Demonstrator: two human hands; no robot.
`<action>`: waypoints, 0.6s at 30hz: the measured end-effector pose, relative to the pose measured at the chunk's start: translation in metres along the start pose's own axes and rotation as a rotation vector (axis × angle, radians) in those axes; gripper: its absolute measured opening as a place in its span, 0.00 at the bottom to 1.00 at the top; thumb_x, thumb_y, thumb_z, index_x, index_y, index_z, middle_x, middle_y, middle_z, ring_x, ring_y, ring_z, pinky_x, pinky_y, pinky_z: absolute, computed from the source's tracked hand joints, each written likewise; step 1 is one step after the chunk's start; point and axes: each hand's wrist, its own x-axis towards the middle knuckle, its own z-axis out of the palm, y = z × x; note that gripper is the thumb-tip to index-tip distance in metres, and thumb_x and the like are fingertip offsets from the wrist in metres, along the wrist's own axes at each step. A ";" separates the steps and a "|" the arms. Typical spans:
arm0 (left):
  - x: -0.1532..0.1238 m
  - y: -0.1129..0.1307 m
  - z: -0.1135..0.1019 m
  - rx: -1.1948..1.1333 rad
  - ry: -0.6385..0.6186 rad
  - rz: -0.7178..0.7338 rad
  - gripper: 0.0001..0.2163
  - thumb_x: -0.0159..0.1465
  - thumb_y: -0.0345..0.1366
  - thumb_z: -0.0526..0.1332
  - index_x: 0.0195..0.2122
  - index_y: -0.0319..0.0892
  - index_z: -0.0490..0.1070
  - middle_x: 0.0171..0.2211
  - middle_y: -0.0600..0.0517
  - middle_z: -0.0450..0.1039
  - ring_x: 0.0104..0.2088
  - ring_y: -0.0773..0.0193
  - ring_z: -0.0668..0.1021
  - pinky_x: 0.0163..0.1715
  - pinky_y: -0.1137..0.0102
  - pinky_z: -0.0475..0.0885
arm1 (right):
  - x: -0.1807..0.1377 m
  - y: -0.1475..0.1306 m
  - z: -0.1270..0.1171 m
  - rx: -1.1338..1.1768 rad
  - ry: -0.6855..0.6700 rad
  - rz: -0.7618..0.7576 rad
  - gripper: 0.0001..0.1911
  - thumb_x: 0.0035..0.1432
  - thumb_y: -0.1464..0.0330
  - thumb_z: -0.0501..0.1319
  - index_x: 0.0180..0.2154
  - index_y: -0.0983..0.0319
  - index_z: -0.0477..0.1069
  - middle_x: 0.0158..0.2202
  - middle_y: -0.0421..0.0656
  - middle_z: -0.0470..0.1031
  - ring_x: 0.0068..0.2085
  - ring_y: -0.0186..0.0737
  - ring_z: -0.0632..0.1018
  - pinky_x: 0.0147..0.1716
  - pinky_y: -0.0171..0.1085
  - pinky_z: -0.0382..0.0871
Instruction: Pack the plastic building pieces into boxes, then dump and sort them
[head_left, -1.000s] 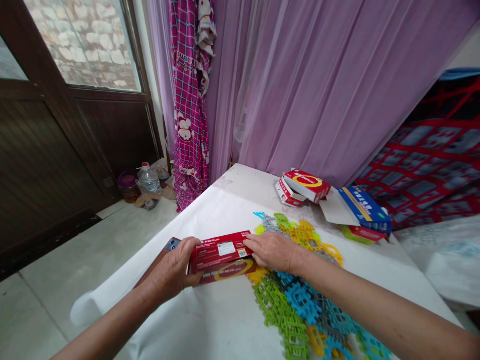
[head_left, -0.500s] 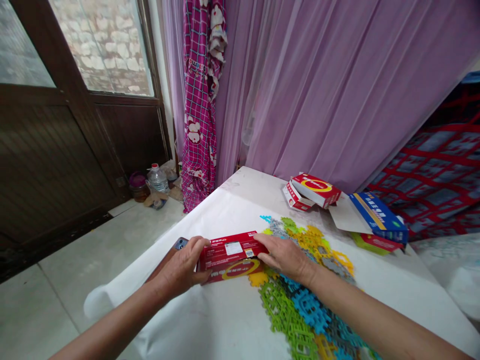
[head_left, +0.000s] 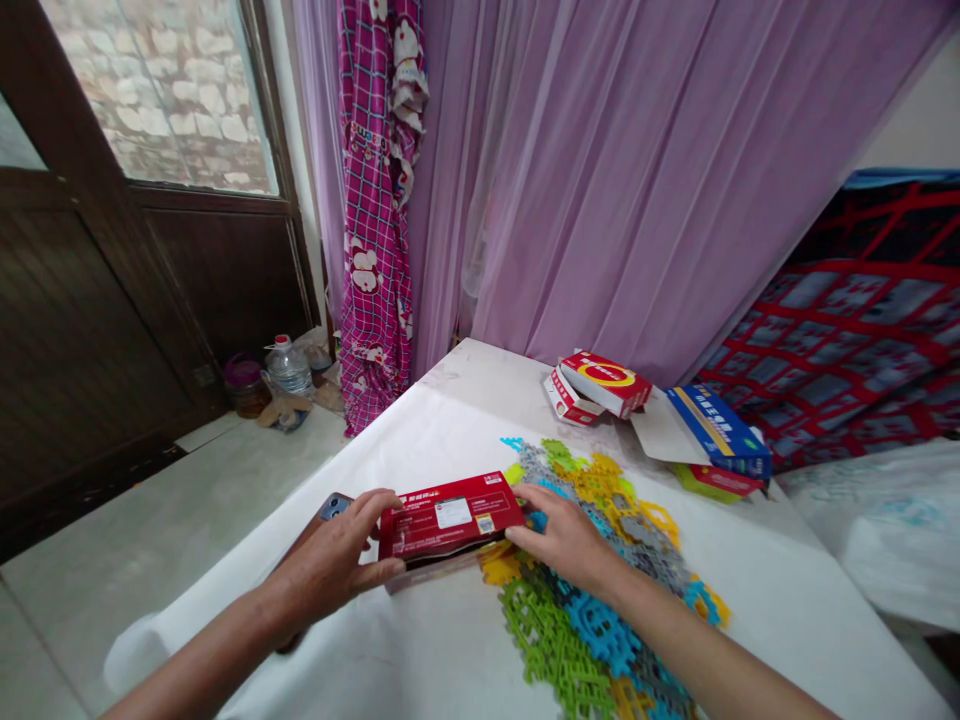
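Observation:
A red cardboard box [head_left: 446, 520] with a white label lies between my hands near the table's left edge. A dark gap runs along its near side, below the top panel. My left hand [head_left: 346, 548] grips its left end, thumb at the front corner and fingers over the back. At the right end my right hand [head_left: 555, 525] holds the corner between thumb and fingers. Interlocking plastic pieces [head_left: 559, 635] in green, blue, yellow and grey spread under and beyond my right forearm. A phone [head_left: 330, 508] lies partly hidden behind my left hand and wrist.
Red-and-white boxes [head_left: 604, 382] sit at the back of the white table [head_left: 442, 660]. Right of them, a blue box [head_left: 720, 428] rests on a green-and-red one [head_left: 716, 482]. Purple curtains [head_left: 600, 180] hang behind. A water bottle [head_left: 289, 368] stands on the floor at left.
The box has tipped so its top panel faces up more, and the yellow-ringed front face no longer shows. A dark gap has appeared there. The view has shifted slightly right.

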 end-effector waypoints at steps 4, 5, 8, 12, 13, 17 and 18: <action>-0.004 0.000 0.001 0.022 0.053 -0.007 0.20 0.63 0.47 0.60 0.55 0.52 0.64 0.59 0.46 0.67 0.39 0.64 0.78 0.36 0.69 0.76 | 0.002 0.004 -0.006 0.037 -0.001 -0.010 0.16 0.55 0.64 0.62 0.46 0.59 0.76 0.49 0.47 0.78 0.49 0.49 0.78 0.52 0.49 0.70; -0.006 -0.001 0.003 0.029 0.060 -0.002 0.20 0.63 0.47 0.60 0.55 0.52 0.64 0.59 0.46 0.66 0.39 0.64 0.79 0.36 0.69 0.76 | 0.002 0.005 -0.006 0.060 -0.011 -0.010 0.16 0.54 0.64 0.62 0.46 0.59 0.76 0.49 0.47 0.78 0.49 0.49 0.78 0.52 0.50 0.70; -0.012 -0.004 0.011 0.035 0.122 0.006 0.23 0.61 0.44 0.62 0.57 0.52 0.62 0.61 0.44 0.65 0.43 0.61 0.79 0.37 0.67 0.77 | -0.002 0.005 -0.002 0.232 -0.049 0.049 0.19 0.51 0.65 0.64 0.47 0.59 0.74 0.50 0.46 0.78 0.50 0.48 0.78 0.52 0.48 0.71; -0.015 -0.003 0.019 0.071 0.230 -0.002 0.29 0.57 0.41 0.64 0.59 0.52 0.57 0.58 0.45 0.68 0.40 0.60 0.80 0.35 0.66 0.78 | -0.009 -0.001 0.010 0.516 -0.053 0.242 0.18 0.46 0.67 0.64 0.42 0.61 0.71 0.46 0.46 0.80 0.49 0.46 0.79 0.52 0.48 0.72; -0.014 -0.001 0.019 0.085 0.235 -0.007 0.29 0.57 0.41 0.64 0.58 0.51 0.58 0.56 0.45 0.69 0.37 0.61 0.80 0.35 0.66 0.77 | -0.010 -0.004 0.011 0.572 -0.050 0.278 0.18 0.45 0.68 0.65 0.41 0.60 0.71 0.45 0.46 0.80 0.49 0.47 0.79 0.52 0.48 0.72; -0.008 0.008 0.015 0.135 0.233 -0.001 0.25 0.57 0.40 0.64 0.55 0.49 0.59 0.49 0.47 0.72 0.31 0.64 0.78 0.32 0.67 0.76 | -0.011 -0.016 0.007 0.718 -0.031 0.353 0.18 0.43 0.67 0.64 0.40 0.60 0.71 0.45 0.44 0.81 0.49 0.47 0.79 0.52 0.49 0.72; -0.007 0.009 0.015 0.146 0.234 0.008 0.25 0.57 0.40 0.63 0.55 0.49 0.59 0.48 0.47 0.73 0.32 0.63 0.78 0.33 0.67 0.76 | -0.010 -0.018 0.004 0.723 -0.039 0.346 0.19 0.43 0.67 0.64 0.41 0.60 0.72 0.45 0.44 0.80 0.49 0.47 0.78 0.52 0.48 0.71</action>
